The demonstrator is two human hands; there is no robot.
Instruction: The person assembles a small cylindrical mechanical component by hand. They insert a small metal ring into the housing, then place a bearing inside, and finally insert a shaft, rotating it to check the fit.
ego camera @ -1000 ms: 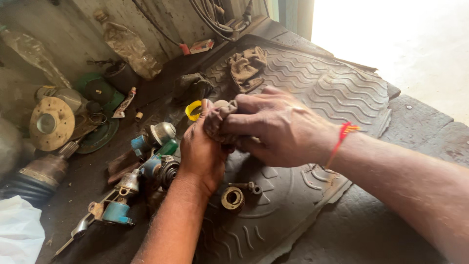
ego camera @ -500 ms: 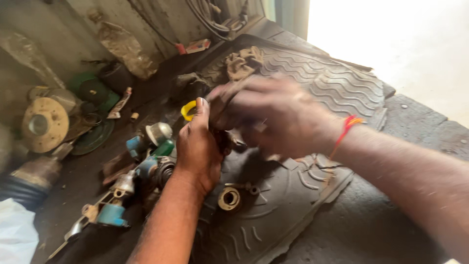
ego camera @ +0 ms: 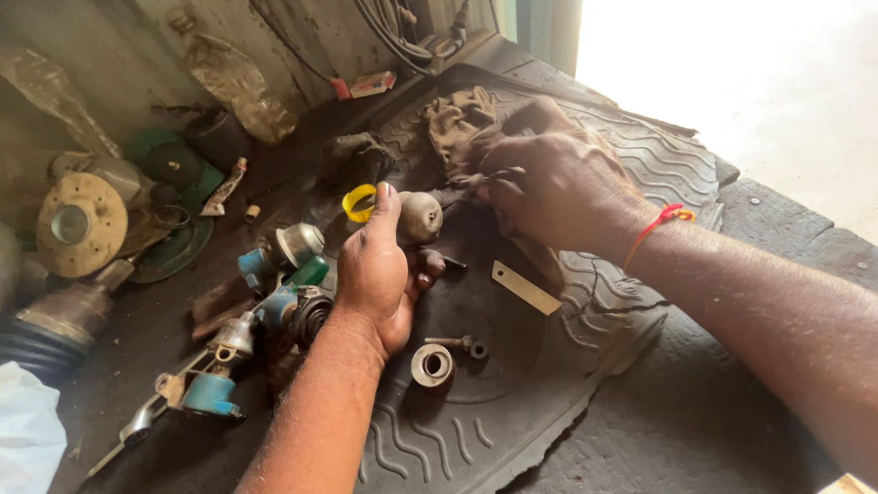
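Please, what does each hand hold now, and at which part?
The left hand grips a rounded greyish metal part by its lower side. The right hand pinches a dirty brown rag at its near edge.

Head view, close, downward over workbench [ego camera: 695,430]

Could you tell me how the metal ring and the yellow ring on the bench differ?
The metal ring is thick, grey and lies flat on the rubber mat, apart from both hands. The yellow ring is thin, bright, tilted up on edge, just beside the left hand thumb. Both are round with open centres.
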